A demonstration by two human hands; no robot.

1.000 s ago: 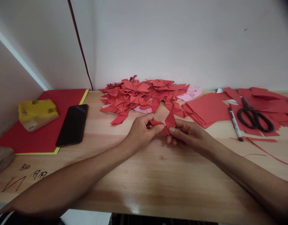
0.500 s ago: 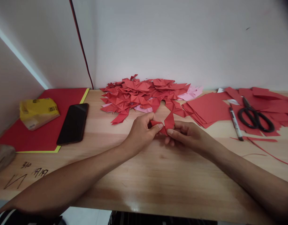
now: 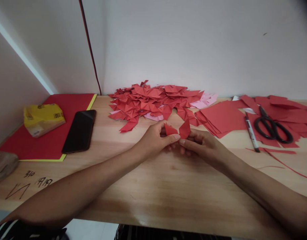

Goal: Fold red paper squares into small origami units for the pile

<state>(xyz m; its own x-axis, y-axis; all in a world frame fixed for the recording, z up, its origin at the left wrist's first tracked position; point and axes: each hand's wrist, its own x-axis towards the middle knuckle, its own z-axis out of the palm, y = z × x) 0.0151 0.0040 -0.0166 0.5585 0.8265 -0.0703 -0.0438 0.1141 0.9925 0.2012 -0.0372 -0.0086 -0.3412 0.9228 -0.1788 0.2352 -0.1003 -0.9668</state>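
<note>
Both my hands meet at the middle of the wooden table (image 3: 168,196), pinching one small folded red paper piece (image 3: 178,130). My left hand (image 3: 155,140) grips its left flap with thumb and fingers closed. My right hand (image 3: 201,145) pinches the right flap, which stands up as a pointed wing. Just behind the hands lies a large pile of folded red paper pieces (image 3: 150,101), with a few pink ones at its right end.
A stack of flat red paper squares (image 3: 222,116) lies right of the pile, then a marker pen (image 3: 251,135) and black scissors (image 3: 272,126) on red scraps. On the left, a black phone (image 3: 79,131) and a yellow packet (image 3: 43,118) rest on a red sheet (image 3: 55,110).
The two flaps of the paper piece have been raised and spread into upright points. Both hands stayed in about the same place.
</note>
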